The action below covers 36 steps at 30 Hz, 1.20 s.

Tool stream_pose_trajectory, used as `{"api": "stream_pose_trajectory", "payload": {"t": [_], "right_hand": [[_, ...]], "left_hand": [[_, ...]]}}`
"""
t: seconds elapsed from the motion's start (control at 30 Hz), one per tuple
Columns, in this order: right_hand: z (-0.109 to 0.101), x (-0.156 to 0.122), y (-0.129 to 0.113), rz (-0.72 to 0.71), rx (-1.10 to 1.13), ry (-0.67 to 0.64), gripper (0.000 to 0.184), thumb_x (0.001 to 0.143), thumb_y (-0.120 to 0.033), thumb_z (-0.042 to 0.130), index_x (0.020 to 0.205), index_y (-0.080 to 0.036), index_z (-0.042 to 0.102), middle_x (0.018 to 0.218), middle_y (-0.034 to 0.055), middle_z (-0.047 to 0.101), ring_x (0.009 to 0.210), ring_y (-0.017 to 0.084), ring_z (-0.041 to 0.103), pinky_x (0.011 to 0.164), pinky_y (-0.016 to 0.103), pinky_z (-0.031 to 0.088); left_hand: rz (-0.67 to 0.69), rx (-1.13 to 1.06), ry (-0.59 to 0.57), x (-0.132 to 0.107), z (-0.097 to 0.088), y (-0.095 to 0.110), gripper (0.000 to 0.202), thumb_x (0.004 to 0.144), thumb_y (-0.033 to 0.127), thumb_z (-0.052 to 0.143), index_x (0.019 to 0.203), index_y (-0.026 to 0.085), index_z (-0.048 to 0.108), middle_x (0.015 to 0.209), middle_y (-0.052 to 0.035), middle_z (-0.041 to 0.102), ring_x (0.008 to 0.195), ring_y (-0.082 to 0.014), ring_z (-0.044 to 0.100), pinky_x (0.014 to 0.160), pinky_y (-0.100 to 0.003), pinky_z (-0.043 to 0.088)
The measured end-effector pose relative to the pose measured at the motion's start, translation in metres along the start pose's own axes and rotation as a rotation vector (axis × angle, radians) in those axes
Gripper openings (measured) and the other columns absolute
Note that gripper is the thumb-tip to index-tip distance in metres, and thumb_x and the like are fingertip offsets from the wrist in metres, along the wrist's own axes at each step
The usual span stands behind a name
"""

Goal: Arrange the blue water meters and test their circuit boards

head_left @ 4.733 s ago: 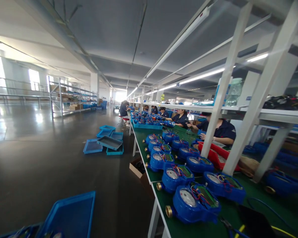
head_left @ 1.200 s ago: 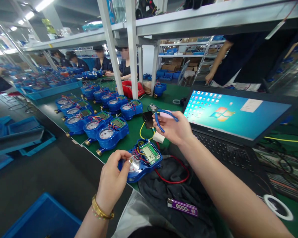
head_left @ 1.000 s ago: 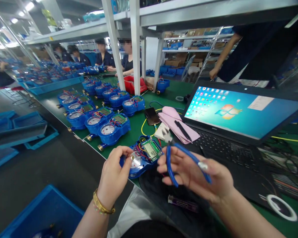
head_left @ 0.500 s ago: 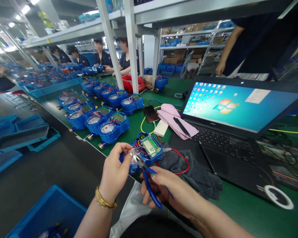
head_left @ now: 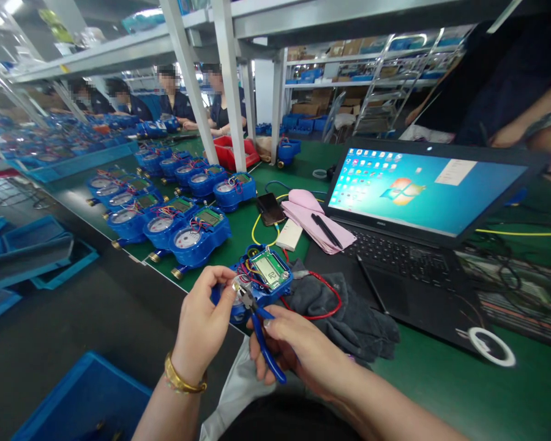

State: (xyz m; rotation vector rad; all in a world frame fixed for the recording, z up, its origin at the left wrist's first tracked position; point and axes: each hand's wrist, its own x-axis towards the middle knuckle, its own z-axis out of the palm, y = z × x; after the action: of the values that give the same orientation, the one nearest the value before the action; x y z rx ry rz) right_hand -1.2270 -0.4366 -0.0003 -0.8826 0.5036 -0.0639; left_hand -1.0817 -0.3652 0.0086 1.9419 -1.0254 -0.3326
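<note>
R hand (head_left: 298, 346) w/ blue-hndl pliers (head_left: 261, 345)

Left hand (head_left: 201, 318): one, on the left side of the meter with the lit display (head_left: 270, 271); bare, back outward; thumb (head_left: 224, 303) and forefinger (head_left: 219, 272) pinched together above the dial end of the meter, remaining fingers folded in, largely hidden. Left wrist (head_left: 183, 362): nearly straight; left forearm (head_left: 158, 409) sloping up toward the meter from its lower left. Right hand (head_left: 287, 340): one, bare, just below the meter's near side; thumb uppermost, fingers (head_left: 257, 361) curled beneath in a grip. Right forearm (head_left: 371, 395): bare, slanting up toward the meter from its lower right. Hands close together, apart.
</note>
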Motion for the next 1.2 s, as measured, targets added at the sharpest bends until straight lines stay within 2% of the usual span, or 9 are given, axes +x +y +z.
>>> {"api": "stream_pose_trajectory", "payload": {"t": [0.27,0.4,0.47,0.53,0.63,0.8,0.93,1.1,1.2], "right_hand": [[-0.001,-0.002,0.005,-0.014,0.032,-0.001,0.041,0.067,-0.051,0.058,0.088,-0.018,0.047,0.061,-0.0034,0.053,0.043,0.008,0.045,0.039,0.020,0.033],[-0.018,-0.026,-0.016,-0.116,-0.192,-0.081,0.038,0.073,-0.049,0.056,0.092,-0.017,0.050,0.068,-0.0016,0.053,0.048,0.008,0.043,0.045,0.022,0.033],[-0.034,-0.036,-0.033,-0.294,-0.455,0.111,0.032,0.076,-0.043,0.053,0.095,-0.017,0.052,0.076,0.0011,0.056,0.059,0.011,0.048,0.055,0.025,0.038],[-0.054,-0.034,-0.049,-0.419,-0.798,0.433,0.029,0.077,-0.037,0.051,0.100,-0.019,0.054,0.085,0.0037,0.060,0.073,0.017,0.054,0.066,0.031,0.041],[-0.082,-0.009,-0.060,-0.366,-1.288,0.705,0.034,0.076,-0.032,0.054,0.106,-0.017,0.056,0.092,0.0092,0.063,0.081,0.024,0.059,0.075,0.038,0.043],[-0.101,0.033,-0.061,-0.489,-1.553,0.646,0.048,0.079,-0.032,0.058,0.120,-0.009,0.052,0.119,0.0185,0.056,0.112,0.031,0.052,0.094,0.042,0.040],[-0.099,0.011,-0.061,-0.771,-1.480,0.557,0.023,0.085,-0.025,0.050,0.105,-0.016,0.057,0.103,0.0103,0.062,0.098,0.023,0.058,0.084,0.035,0.046],[-0.100,-0.045,-0.044,-0.588,-1.438,0.364,0.012,0.088,-0.020,0.046,0.087,-0.020,0.058,0.082,0.0024,0.064,0.076,0.016,0.060,0.068,0.027,0.044],[-0.108,-0.067,-0.031,-0.465,-1.441,0.426,0.012,0.088,-0.020,0.046,0.087,-0.020,0.058,0.082,0.0019,0.065,0.076,0.016,0.061,0.067,0.026,0.043]], "left_hand": [[0.013,0.006,0.006,0.000,-0.001,-0.002,0.018,0.083,0.034,0.050,0.091,0.019,0.056,0.087,-0.0029,0.061,0.083,-0.0186,0.058,0.076,-0.032,0.046],[-0.003,-0.007,-0.020,0.001,-0.006,-0.006,0.022,0.083,0.037,0.050,0.096,0.020,0.055,0.090,-0.0035,0.061,0.084,-0.0196,0.059,0.078,-0.034,0.045],[-0.006,-0.011,-0.037,0.001,-0.008,-0.008,0.024,0.083,0.038,0.050,0.097,0.020,0.055,0.091,-0.0038,0.061,0.085,-0.0201,0.059,0.078,-0.034,0.045],[-0.009,-0.003,-0.039,0.002,-0.008,-0.008,0.024,0.082,0.039,0.049,0.097,0.020,0.055,0.091,-0.0037,0.060,0.085,-0.0202,0.059,0.078,-0.035,0.045],[-0.007,0.042,-0.024,0.004,-0.006,-0.005,0.026,0.084,0.041,0.048,0.097,0.021,0.056,0.090,-0.0033,0.061,0.083,-0.0203,0.059,0.077,-0.034,0.045],[0.018,0.104,-0.011,0.003,-0.004,-0.001,0.028,0.084,0.044,0.048,0.096,0.021,0.057,0.092,-0.0035,0.062,0.083,-0.0205,0.060,0.077,-0.035,0.045],[0.039,0.168,-0.001,0.001,-0.006,-0.001,0.027,0.085,0.044,0.048,0.095,0.020,0.057,0.091,-0.0037,0.061,0.084,-0.0210,0.059,0.079,-0.036,0.045],[0.195,0.288,0.044,0.005,-0.004,0.005,0.022,0.086,0.038,0.048,0.096,0.020,0.056,0.095,-0.0041,0.059,0.090,-0.0211,0.056,0.080,-0.036,0.044],[0.324,0.350,0.071,0.009,0.002,0.013,0.022,0.087,0.036,0.049,0.098,0.019,0.055,0.097,-0.0051,0.057,0.092,-0.0217,0.054,0.082,-0.037,0.043]]}}
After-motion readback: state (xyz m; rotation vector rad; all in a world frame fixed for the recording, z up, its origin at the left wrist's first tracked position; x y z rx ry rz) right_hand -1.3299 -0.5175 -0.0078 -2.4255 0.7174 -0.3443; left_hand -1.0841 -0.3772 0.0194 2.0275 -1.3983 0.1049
